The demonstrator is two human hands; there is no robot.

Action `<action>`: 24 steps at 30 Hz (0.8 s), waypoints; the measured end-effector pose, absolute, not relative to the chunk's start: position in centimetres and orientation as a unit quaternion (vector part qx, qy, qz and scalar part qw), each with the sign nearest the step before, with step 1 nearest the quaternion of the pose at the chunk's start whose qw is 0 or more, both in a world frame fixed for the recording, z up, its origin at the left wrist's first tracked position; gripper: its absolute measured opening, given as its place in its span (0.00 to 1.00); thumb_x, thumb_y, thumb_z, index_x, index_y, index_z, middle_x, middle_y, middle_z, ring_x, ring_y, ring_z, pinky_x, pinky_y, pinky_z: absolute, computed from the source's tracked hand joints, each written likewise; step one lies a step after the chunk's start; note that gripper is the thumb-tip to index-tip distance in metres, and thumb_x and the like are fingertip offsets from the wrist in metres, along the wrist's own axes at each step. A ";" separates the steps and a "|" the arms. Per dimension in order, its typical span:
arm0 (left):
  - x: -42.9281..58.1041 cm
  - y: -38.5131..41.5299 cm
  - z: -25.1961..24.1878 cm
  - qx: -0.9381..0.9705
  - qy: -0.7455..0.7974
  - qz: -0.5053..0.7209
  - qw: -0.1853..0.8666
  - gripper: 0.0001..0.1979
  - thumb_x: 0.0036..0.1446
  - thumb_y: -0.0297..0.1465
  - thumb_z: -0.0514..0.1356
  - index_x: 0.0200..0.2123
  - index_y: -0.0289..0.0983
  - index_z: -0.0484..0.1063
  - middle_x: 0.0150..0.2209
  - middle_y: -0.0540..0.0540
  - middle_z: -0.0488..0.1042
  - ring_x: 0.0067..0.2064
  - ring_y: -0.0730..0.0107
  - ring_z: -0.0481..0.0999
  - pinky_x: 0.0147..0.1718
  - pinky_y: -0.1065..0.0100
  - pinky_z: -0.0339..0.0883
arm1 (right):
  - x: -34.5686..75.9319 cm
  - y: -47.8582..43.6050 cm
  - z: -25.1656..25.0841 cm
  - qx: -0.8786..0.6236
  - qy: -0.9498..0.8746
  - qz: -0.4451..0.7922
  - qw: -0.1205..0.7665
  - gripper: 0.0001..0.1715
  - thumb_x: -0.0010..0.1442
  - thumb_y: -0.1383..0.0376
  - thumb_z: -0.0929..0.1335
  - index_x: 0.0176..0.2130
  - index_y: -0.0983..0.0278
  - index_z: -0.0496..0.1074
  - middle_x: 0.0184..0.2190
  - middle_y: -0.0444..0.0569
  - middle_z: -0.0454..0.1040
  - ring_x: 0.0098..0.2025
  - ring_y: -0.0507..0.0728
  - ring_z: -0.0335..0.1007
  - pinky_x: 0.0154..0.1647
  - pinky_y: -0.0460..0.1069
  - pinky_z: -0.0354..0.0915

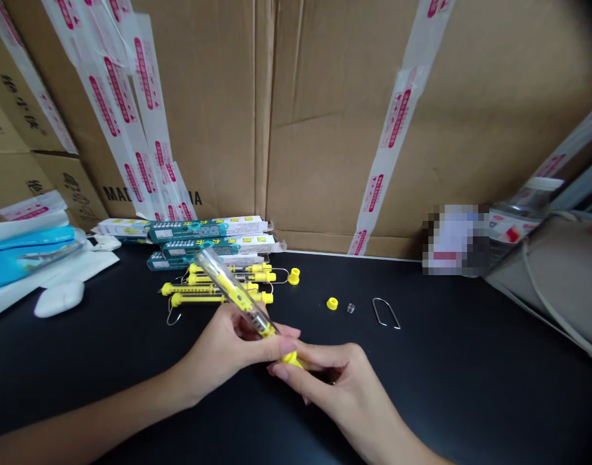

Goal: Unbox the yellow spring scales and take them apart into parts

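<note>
I've got my left hand (223,355) clenched on the clear plastic tube (230,287), and my right hand (337,381) pinching its yellow end cap (292,359); seating unclear from here. Four spring scales (203,290) look done, upper centre. Loose yellow cap (332,303), spring (350,308), wire hook (387,313) left, centre right.

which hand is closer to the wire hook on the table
Right. The right hand lies below and left of the wire hook; the left hand lies farther left.

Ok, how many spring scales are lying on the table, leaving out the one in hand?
4, in a row on the table below the boxes: the top scale, the second, the third, the nearest. Another may be hidden beneath them.
</note>
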State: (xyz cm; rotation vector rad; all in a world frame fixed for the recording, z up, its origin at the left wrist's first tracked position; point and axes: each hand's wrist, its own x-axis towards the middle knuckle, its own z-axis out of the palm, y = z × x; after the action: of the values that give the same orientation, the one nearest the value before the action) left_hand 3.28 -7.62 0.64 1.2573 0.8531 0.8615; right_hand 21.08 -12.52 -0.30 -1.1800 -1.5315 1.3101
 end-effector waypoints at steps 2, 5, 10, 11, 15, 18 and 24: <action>3.5 -7.6 0.9 0.520 0.385 0.399 0.650 0.23 0.44 0.40 0.76 0.25 0.36 0.65 0.28 0.47 0.82 0.32 0.67 0.83 0.29 0.75 0.76 | 21.1 -12.5 -0.4 -0.475 -0.606 0.506 0.389 0.17 0.58 0.52 0.72 0.32 0.63 0.83 0.19 0.41 0.67 0.23 0.50 0.51 0.25 0.47 0.51; 3.7 -7.5 1.1 0.480 0.393 0.396 0.677 0.25 0.44 0.46 0.75 0.30 0.34 0.68 0.30 0.43 0.83 0.29 0.64 0.84 0.26 0.72 0.78 | 21.2 -12.4 -0.5 -0.481 -0.605 0.501 0.390 0.17 0.60 0.53 0.71 0.37 0.63 0.81 0.26 0.45 0.78 0.25 0.52 0.62 0.28 0.47 0.57; 3.7 -7.3 1.1 0.463 0.389 0.405 0.686 0.28 0.46 0.50 0.72 0.35 0.34 0.66 0.29 0.43 0.82 0.26 0.61 0.83 0.20 0.72 0.77 | 21.8 -12.5 -0.3 -0.480 -0.626 0.477 0.387 0.12 0.62 0.58 0.69 0.42 0.63 0.75 0.28 0.46 0.80 0.32 0.55 0.73 0.35 0.48 0.62; 3.7 -7.3 1.1 0.460 0.391 0.409 0.684 0.28 0.47 0.50 0.72 0.35 0.35 0.65 0.28 0.44 0.81 0.25 0.61 0.83 0.18 0.72 0.76 | 22.0 -12.5 -0.3 -0.482 -0.633 0.472 0.379 0.11 0.63 0.59 0.68 0.42 0.62 0.75 0.28 0.45 0.79 0.32 0.55 0.72 0.35 0.48 0.62; 3.7 -7.3 1.1 0.471 0.382 0.427 0.671 0.27 0.50 0.51 0.69 0.34 0.36 0.64 0.25 0.47 0.78 0.23 0.64 0.81 0.13 0.76 0.69 | 22.8 -12.7 -0.1 -0.494 -0.655 0.456 0.346 0.12 0.66 0.60 0.65 0.44 0.60 0.76 0.29 0.44 0.75 0.32 0.55 0.68 0.34 0.48 0.60; 3.6 -7.4 1.0 0.480 0.374 0.431 0.666 0.25 0.52 0.50 0.68 0.34 0.35 0.66 0.27 0.47 0.78 0.23 0.66 0.80 0.12 0.77 0.68 | 23.6 -12.8 0.1 -0.497 -0.681 0.425 0.330 0.12 0.67 0.58 0.65 0.42 0.59 0.77 0.34 0.45 0.74 0.35 0.55 0.67 0.35 0.49 0.59; 3.2 -7.2 1.0 0.466 0.389 0.460 0.648 0.21 0.57 0.48 0.65 0.34 0.36 0.65 0.26 0.51 0.74 0.22 0.68 0.78 0.10 0.78 0.64 | 24.6 -12.4 0.5 -0.542 -0.606 0.423 0.400 0.25 0.61 0.44 0.68 0.29 0.62 0.73 0.26 0.43 0.63 0.27 0.52 0.56 0.27 0.48 0.53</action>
State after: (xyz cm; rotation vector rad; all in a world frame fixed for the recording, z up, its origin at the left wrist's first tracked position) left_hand 3.21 -7.21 0.99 1.0603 0.8846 1.0451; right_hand 24.61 -12.36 0.54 -1.3719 -1.5336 1.0707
